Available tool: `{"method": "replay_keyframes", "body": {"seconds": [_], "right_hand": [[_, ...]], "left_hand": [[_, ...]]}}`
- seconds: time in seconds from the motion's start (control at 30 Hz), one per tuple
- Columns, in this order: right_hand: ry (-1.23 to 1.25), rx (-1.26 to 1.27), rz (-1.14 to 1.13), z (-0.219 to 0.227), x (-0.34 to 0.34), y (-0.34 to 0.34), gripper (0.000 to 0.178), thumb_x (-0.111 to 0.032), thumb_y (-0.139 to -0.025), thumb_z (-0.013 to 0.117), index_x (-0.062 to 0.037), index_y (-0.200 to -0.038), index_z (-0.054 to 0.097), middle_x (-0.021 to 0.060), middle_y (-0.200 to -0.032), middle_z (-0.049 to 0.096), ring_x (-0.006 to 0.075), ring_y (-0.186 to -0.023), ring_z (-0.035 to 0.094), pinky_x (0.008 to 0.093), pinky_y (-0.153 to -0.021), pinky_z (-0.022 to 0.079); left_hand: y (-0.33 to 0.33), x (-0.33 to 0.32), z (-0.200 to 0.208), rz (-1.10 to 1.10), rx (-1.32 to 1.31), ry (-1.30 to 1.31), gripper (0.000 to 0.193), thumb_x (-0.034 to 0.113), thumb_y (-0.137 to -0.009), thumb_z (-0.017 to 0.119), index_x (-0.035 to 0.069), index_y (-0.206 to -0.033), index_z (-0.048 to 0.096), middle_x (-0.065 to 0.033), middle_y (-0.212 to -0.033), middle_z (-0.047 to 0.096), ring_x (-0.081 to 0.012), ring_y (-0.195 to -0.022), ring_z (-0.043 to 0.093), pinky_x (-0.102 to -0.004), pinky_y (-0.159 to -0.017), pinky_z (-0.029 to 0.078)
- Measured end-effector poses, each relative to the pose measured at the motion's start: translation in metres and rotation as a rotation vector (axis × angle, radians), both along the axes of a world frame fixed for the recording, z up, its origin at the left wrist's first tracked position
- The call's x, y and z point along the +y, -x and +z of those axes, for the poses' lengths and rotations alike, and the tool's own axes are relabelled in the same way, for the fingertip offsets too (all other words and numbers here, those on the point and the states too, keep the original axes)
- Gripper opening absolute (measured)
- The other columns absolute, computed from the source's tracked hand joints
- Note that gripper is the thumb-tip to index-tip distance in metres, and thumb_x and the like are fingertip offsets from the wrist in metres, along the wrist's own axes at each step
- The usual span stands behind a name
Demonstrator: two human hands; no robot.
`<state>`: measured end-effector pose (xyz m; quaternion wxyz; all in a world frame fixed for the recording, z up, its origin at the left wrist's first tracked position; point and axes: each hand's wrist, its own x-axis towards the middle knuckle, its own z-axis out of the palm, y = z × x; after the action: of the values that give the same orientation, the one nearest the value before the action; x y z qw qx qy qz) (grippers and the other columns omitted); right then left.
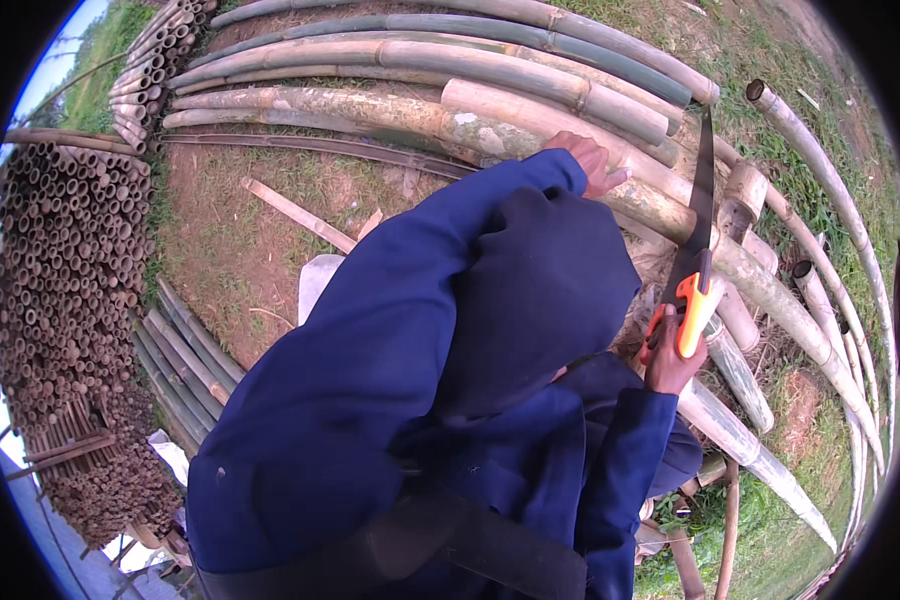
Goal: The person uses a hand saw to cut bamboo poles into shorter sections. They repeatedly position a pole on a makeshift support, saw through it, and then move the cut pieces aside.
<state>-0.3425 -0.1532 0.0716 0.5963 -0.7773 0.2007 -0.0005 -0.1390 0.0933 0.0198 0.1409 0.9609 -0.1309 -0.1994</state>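
Observation:
My right hand [673, 365] is wrapped around the orange handle of a hand saw [703, 180]. The long dark blade points away from me and lies across a thick, mottled bamboo pole [660, 208]. To the left of the blade, my left hand [587, 160] is curled down on the bamboo, its thumb beside a paler, shorter bamboo length [530, 115]. Whether that hand's fingers reach both pieces is hidden. Dark blue sleeves cover both my arms, and dark cloth hides the ground between them. How deep the blade sits in the pole cannot be made out.
Several long bamboo poles [370, 52] lie side by side at the far side. More poles [820, 150] curve along the right over grass. A tall stack of cut bamboo [70, 260] stands at left, near green poles [185, 365]. A split strip [300, 213] lies on bare soil.

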Motion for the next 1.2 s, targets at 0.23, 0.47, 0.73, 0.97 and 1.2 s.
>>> {"method": "replay_keyframes", "body": {"seconds": [0.23, 0.47, 0.73, 0.97, 1.2], "right_hand": [[-0.052, 0.206, -0.058, 0.07, -0.006, 0.147, 0.039, -0.013, -0.101, 0.066, 0.0094, -0.132, 0.06, 0.0118, -0.102, 0.07, 0.0109, -0.082, 0.064, 0.0245, -0.077, 0.053], [0.069, -0.024, -0.063, -0.004, 0.001, -0.001, 0.016, -0.011, -0.097, 0.072, 0.0034, -0.091, 0.068, 0.0021, -0.068, 0.062, 0.009, -0.064, 0.052, 0.0308, -0.059, 0.045], [0.051, 0.136, -0.065, 0.066, -0.001, 0.138, 0.03, -0.005, -0.093, 0.074, 0.0042, -0.121, 0.069, 0.011, -0.089, 0.074, 0.014, -0.084, 0.07, 0.0298, -0.078, 0.055], [0.107, -0.013, -0.093, 0.0, 0.001, 0.057, 0.018, -0.011, -0.093, 0.073, 0.0038, -0.102, 0.07, 0.0183, -0.076, 0.069, 0.0185, -0.065, 0.065, 0.0361, -0.064, 0.052], [0.022, 0.019, -0.019, 0.019, 0.001, 0.069, 0.018, -0.011, -0.093, 0.074, 0.0026, -0.103, 0.069, 0.0081, -0.075, 0.065, 0.012, -0.068, 0.059, 0.032, -0.065, 0.05]], "left_hand": [[-0.005, 0.003, 0.001, -0.003, -0.049, -0.012, 0.076, 0.065, -0.101, 0.037, 0.0, -0.103, 0.076, -0.0273, -0.097, 0.074, -0.0423, -0.097, 0.071, -0.05, -0.096, 0.052], [-0.013, -0.006, -0.02, 0.012, -0.177, -0.066, 0.078, 0.066, -0.102, 0.037, -0.001, -0.098, 0.076, -0.0265, -0.091, 0.074, -0.0408, -0.092, 0.073, -0.052, -0.089, 0.054], [-0.009, 0.003, -0.019, 0.024, -0.145, -0.097, 0.077, 0.067, -0.102, 0.037, 0.001, -0.112, 0.076, -0.0277, -0.096, 0.074, -0.0436, -0.099, 0.072, -0.053, -0.094, 0.052], [-0.015, -0.013, -0.015, 0.049, -0.097, -0.14, 0.078, 0.068, -0.101, 0.037, 0.002, -0.12, 0.074, -0.0292, -0.106, 0.073, -0.0429, -0.107, 0.07, -0.0525, -0.098, 0.051], [-0.019, 0.009, -0.021, 0.07, -0.122, -0.117, 0.079, 0.07, -0.1, 0.038, 0.003, -0.125, 0.073, -0.0287, -0.111, 0.072, -0.0427, -0.111, 0.069, -0.0529, -0.1, 0.049]]}}
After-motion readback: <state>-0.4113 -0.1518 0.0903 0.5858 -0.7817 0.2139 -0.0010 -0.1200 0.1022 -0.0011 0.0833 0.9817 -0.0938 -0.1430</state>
